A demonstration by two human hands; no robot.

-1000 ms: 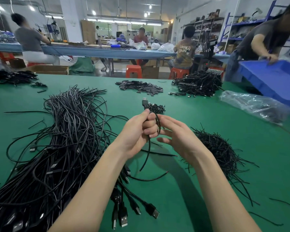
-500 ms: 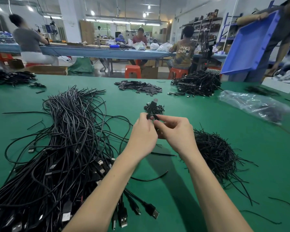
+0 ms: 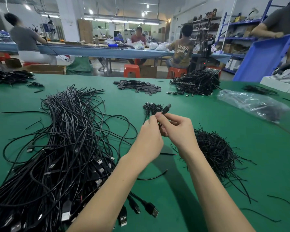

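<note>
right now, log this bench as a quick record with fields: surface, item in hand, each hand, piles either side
surface: green table mat
item in hand: thin black cable with a small black plug, plug tilted up and away from the person
left hand: fingers curled, pinching the cable
right hand: pinching the cable just below the plug
left of hands: large pile of long black USB cables
right of hands: heap of short black wire pieces
behind hands: small bunch of black cables on the mat
</note>
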